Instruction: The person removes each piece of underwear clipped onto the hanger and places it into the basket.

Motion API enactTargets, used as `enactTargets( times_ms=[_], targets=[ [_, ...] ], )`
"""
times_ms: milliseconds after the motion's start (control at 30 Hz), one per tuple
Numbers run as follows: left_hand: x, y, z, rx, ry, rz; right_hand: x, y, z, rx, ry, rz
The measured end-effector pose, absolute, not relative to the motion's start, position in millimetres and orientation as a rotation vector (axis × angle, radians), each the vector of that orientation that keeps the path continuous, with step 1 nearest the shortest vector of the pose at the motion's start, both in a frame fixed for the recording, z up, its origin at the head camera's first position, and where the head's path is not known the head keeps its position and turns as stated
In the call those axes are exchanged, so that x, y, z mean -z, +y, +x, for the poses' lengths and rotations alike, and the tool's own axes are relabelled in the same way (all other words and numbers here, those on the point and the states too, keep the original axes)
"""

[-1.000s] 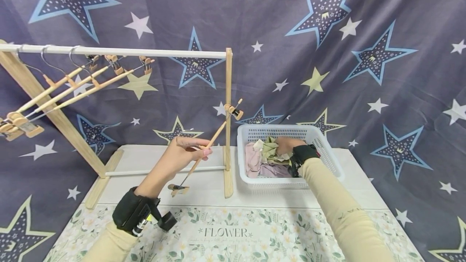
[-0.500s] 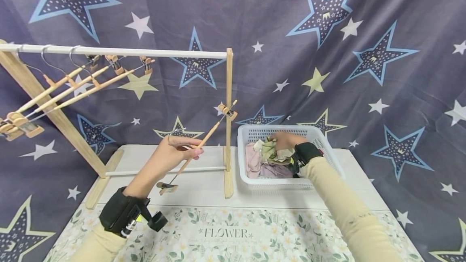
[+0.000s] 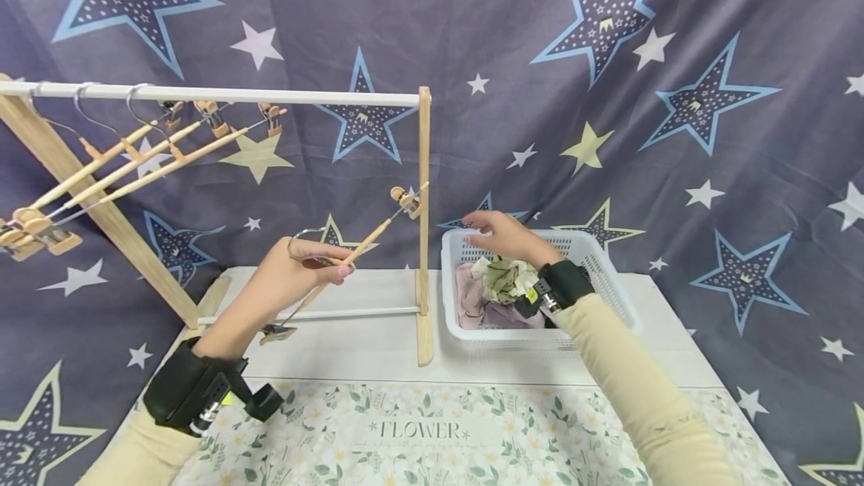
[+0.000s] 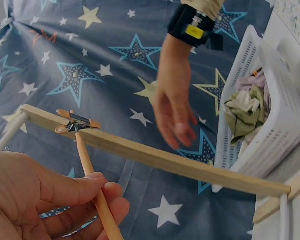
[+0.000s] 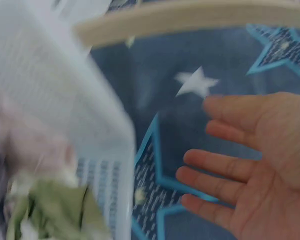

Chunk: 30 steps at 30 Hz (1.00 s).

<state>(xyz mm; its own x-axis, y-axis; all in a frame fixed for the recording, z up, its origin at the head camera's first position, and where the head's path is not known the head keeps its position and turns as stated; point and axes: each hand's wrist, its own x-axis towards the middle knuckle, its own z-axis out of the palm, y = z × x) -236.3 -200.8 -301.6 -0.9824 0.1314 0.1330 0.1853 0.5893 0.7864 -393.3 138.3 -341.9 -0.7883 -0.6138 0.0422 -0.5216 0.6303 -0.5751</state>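
My left hand (image 3: 297, 268) pinches a wooden clip hanger (image 3: 367, 241) by its bar. The hanger slants, one clip up near the rack's right post and the other low by the bottom rail. Part of its metal hook shows above the hand. Over the white basket (image 3: 466, 334), my right hand (image 3: 502, 235) is raised, holding nothing, its fingers spread in the right wrist view. Below that hand lies a green and white cloth (image 3: 506, 280) in the basket, beside pink and mauve cloths (image 3: 470, 298).
A wooden rack with a white rail (image 3: 304, 98) stands at the left. Several clip hangers (image 3: 148, 163) hang from it. A floral mat (image 3: 425, 437) covers the table front, and a star-patterned curtain (image 3: 513, 28) closes off the back.
My right hand has let go of the green cloth and risen out of the basket toward the upper left. The left hand has shifted left with the hanger.
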Motion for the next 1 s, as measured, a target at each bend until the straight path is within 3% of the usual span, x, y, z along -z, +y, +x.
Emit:
enactTargets(
  times_ms=[433, 1000],
  targets=[
    [274, -220, -228, 1.042, -2.892, -0.224, 317, 88, -372, 1.406, 2.567, -1.098],
    [242, -245, -227, 0.715, -2.754, -0.103, 329, 64, -368, 1.670, 2.554, -1.053]
  ],
)
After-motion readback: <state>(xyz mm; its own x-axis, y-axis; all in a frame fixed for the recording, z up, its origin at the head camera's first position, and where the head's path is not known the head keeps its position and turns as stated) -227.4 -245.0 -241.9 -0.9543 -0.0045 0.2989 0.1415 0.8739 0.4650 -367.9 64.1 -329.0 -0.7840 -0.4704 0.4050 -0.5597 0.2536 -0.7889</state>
